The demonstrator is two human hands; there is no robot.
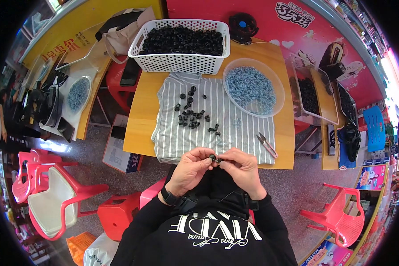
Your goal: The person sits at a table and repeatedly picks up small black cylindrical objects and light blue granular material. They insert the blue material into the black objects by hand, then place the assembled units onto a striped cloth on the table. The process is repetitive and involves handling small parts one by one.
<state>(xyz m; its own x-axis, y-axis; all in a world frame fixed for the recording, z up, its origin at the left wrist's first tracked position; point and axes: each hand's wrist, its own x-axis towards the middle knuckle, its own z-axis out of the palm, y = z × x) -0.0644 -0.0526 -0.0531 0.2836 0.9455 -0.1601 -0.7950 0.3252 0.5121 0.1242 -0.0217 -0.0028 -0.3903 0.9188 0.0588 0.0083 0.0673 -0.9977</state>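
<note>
A person's left hand [191, 168] pinches a small black part [212, 157], the right hand [240, 167] brings narrowed fingertips beside it, its grip too hidden to tell, while black pieces [190, 119] lie on striped cloth [170, 142] beyond both hands, scissors [267, 145] beyond the right.

Parts [191, 113] on cloth [248, 135], before basket [177, 64]

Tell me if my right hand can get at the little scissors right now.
Probably yes: the scissors lie on the striped cloth, ahead and right of the right hand, nothing visibly between, though that hand is busy at a small black part.
</note>
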